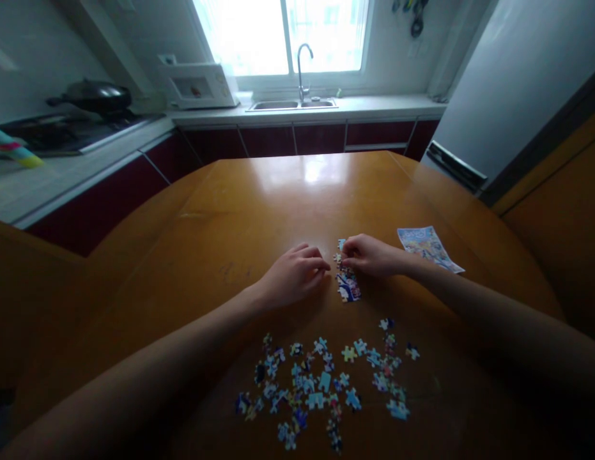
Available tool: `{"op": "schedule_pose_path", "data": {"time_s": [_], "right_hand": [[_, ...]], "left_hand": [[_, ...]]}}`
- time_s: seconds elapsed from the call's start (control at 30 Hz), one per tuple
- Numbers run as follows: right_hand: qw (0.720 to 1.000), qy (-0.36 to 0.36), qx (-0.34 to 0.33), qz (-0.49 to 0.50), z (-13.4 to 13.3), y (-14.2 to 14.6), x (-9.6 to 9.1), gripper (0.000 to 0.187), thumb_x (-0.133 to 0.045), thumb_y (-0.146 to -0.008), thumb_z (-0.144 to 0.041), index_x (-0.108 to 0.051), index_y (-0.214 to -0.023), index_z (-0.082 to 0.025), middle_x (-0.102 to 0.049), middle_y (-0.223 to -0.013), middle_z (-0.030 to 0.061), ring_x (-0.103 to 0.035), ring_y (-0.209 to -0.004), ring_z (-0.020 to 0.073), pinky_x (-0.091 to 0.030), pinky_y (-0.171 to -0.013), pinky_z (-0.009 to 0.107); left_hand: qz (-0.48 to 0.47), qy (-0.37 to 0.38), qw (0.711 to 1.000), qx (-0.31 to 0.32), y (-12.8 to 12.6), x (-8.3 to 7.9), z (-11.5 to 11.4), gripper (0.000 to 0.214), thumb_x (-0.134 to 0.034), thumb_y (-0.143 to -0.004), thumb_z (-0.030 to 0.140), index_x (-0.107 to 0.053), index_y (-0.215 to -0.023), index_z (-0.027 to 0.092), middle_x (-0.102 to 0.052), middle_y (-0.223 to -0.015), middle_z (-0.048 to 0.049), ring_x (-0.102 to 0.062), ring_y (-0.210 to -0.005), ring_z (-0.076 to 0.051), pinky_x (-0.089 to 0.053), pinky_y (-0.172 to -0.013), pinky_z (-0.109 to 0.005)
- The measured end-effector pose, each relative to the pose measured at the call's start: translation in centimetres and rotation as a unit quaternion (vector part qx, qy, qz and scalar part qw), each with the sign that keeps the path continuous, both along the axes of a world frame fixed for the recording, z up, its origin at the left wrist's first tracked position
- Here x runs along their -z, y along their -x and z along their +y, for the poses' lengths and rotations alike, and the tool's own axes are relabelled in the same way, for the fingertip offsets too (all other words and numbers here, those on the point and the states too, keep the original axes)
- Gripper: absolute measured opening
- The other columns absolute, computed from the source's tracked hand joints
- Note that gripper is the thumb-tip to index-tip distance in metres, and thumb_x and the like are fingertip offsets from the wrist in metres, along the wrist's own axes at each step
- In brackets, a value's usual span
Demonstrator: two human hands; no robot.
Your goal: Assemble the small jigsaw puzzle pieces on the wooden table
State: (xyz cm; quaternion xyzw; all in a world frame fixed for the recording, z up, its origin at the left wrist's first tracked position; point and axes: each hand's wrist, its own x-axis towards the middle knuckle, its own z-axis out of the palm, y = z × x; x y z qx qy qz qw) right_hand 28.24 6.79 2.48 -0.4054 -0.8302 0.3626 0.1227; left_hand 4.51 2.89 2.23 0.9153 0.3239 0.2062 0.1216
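A narrow strip of joined jigsaw pieces (347,287) lies flat on the wooden table, running away from me. Over its far part is my right hand (371,255), thumb and fingers pinched together at a puzzle piece that they mostly cover. Just left of the strip, my left hand (300,271) rests low over the table with loosely bent fingers. Nothing shows in it, and its fingertips stop a little short of the strip. Closer to me, many loose jigsaw pieces (324,381) are scattered, mostly light blue with some yellow and dark ones.
A printed picture sheet (429,248) lies beyond my right forearm. The wooden table (287,204) reaches toward a counter with a sink (278,105) and a microwave (200,86). A wok (98,97) sits on the stove at left; a fridge (508,83) stands at right.
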Motion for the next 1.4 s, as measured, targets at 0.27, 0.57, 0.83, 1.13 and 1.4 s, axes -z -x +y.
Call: {"op": "schedule_pose_path", "data": {"time_s": [0.27,0.57,0.83,1.13,1.4], "right_hand": [[0.998,0.038,-0.042,0.001,0.5,-0.2,0.2,0.009,-0.063,-0.084,-0.019,-0.067,-0.078,-0.013,-0.061,-0.067,0.0008,-0.049,-0.062,0.0116,-0.036,-0.056,0.026],[0.998,0.051,-0.035,0.011,0.7,-0.1,0.5,0.012,-0.066,-0.083,-0.022,-0.066,-0.075,-0.013,-0.058,-0.063,-0.0006,-0.047,-0.059,0.0106,-0.035,-0.054,0.026],[0.999,0.026,-0.025,0.027,0.6,-0.2,0.7,0.009,-0.067,-0.081,-0.019,-0.069,-0.076,-0.012,-0.059,-0.063,-0.0004,-0.049,-0.058,0.0103,-0.035,-0.052,0.026],[0.998,0.023,-0.008,0.056,0.7,-0.3,1.4,0.007,-0.072,-0.077,-0.020,-0.072,-0.075,-0.013,-0.058,-0.060,-0.0015,-0.047,-0.056,0.0103,-0.034,-0.051,0.026],[0.976,-0.026,0.128,0.174,1.3,-0.4,1.9,0.015,-0.061,-0.081,-0.021,-0.073,-0.087,-0.014,-0.063,-0.068,0.0015,-0.052,-0.063,0.0130,-0.041,-0.058,0.027]], "left_hand": [[-0.075,-0.002,0.997,-0.020,-1.1,2.0,0.6,0.019,-0.054,-0.096,0.021,-0.072,-0.099,0.021,-0.065,-0.097,-0.0074,-0.053,-0.096,-0.021,-0.048,-0.087,-0.037],[-0.076,0.006,0.997,0.000,-0.9,1.9,0.5,0.020,-0.054,-0.094,0.016,-0.069,-0.107,0.021,-0.064,-0.104,-0.0076,-0.052,-0.101,-0.022,-0.047,-0.092,-0.038],[-0.059,0.020,0.997,0.041,-0.8,1.9,0.3,0.027,-0.056,-0.093,0.016,-0.067,-0.116,0.025,-0.061,-0.110,-0.0066,-0.052,-0.105,-0.022,-0.046,-0.095,-0.038],[-0.023,0.003,0.999,0.048,-0.7,2.4,0.4,0.029,-0.059,-0.092,0.016,-0.069,-0.116,0.028,-0.059,-0.110,-0.0063,-0.050,-0.104,-0.023,-0.047,-0.095,-0.039],[-0.016,0.004,0.999,0.031,-0.9,2.2,0.3,0.026,-0.054,-0.093,0.015,-0.062,-0.116,0.025,-0.057,-0.117,-0.0073,-0.047,-0.111,-0.025,-0.046,-0.100,-0.044]]}}
